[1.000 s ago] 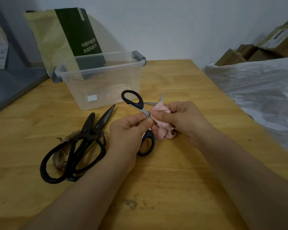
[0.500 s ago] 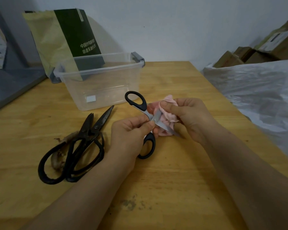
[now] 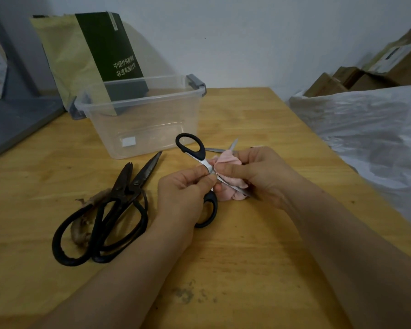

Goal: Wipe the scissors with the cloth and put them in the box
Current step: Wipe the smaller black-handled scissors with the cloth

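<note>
Over the middle of the wooden table, my left hand [image 3: 184,193] pinches a pair of black-handled steel scissors [image 3: 192,148] near the pivot, blades spread open. My right hand [image 3: 259,173] holds a bunched pink cloth [image 3: 227,160] pressed around one blade, close to the pivot. One blade tip pokes out beyond the cloth toward the back. A clear plastic box [image 3: 140,119] with grey clips stands behind, with nothing visible inside. Two large dark iron scissors [image 3: 109,210] lie to the left on the table.
A brownish scrap [image 3: 81,231] lies under the dark scissors' handles. A yellow-green bag with a dark green panel [image 3: 93,55] leans on the wall behind the box. White plastic sheeting [image 3: 370,129] covers the right side, with cardboard boxes [image 3: 356,79] beyond it.
My right hand has slid the cloth along the blade, from the blade's lower part back up toward the pivot. The scissors have turned a little and a blade tip shows again behind the cloth.
</note>
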`<move>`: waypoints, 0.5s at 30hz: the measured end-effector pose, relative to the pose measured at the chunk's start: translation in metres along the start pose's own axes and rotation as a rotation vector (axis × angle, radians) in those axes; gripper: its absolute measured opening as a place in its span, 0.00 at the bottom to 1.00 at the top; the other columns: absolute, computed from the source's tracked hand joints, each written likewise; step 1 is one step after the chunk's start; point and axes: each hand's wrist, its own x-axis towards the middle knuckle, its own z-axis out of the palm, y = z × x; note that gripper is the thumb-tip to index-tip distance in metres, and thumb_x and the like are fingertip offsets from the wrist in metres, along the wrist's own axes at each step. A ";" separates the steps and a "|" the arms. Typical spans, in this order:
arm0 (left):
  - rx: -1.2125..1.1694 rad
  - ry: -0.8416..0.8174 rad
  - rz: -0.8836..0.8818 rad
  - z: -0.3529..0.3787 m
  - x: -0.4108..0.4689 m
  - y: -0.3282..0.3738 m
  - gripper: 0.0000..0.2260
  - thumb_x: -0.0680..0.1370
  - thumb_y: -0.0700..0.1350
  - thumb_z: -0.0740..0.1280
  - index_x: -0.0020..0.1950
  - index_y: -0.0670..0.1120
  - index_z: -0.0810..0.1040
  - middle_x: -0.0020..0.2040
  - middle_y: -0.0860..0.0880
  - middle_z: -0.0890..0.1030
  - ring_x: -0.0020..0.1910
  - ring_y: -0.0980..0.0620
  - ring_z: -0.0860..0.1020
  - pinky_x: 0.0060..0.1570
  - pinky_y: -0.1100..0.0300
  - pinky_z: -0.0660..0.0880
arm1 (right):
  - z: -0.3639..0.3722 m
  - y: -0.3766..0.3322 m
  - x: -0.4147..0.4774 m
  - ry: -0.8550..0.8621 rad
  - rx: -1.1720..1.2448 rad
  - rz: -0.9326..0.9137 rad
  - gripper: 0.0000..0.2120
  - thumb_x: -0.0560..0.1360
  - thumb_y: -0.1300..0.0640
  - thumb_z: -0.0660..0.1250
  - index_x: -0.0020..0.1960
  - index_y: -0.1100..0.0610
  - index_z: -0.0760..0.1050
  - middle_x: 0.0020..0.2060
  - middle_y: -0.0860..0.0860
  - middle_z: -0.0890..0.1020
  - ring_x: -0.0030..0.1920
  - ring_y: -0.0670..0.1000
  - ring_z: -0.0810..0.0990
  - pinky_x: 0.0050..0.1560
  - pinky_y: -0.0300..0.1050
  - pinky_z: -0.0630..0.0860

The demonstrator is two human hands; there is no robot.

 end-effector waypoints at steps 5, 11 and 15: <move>0.002 -0.014 -0.047 0.003 -0.001 0.000 0.05 0.73 0.34 0.70 0.47 0.43 0.81 0.45 0.39 0.83 0.45 0.44 0.81 0.51 0.54 0.79 | -0.006 -0.003 0.004 0.219 0.270 -0.087 0.14 0.74 0.65 0.68 0.54 0.75 0.75 0.30 0.62 0.81 0.24 0.54 0.80 0.23 0.42 0.76; 0.002 -0.008 -0.016 -0.002 0.002 -0.001 0.08 0.73 0.34 0.69 0.52 0.39 0.82 0.43 0.40 0.84 0.41 0.50 0.82 0.44 0.62 0.80 | -0.001 0.002 0.003 0.040 -0.070 -0.037 0.12 0.71 0.61 0.72 0.51 0.67 0.80 0.37 0.64 0.83 0.35 0.59 0.82 0.35 0.48 0.79; -0.020 -0.057 -0.042 0.000 -0.002 0.003 0.05 0.74 0.34 0.68 0.45 0.42 0.81 0.37 0.43 0.84 0.38 0.49 0.82 0.47 0.56 0.80 | 0.000 -0.004 0.003 0.210 0.199 -0.085 0.12 0.74 0.65 0.68 0.52 0.74 0.76 0.28 0.59 0.82 0.26 0.53 0.81 0.24 0.43 0.77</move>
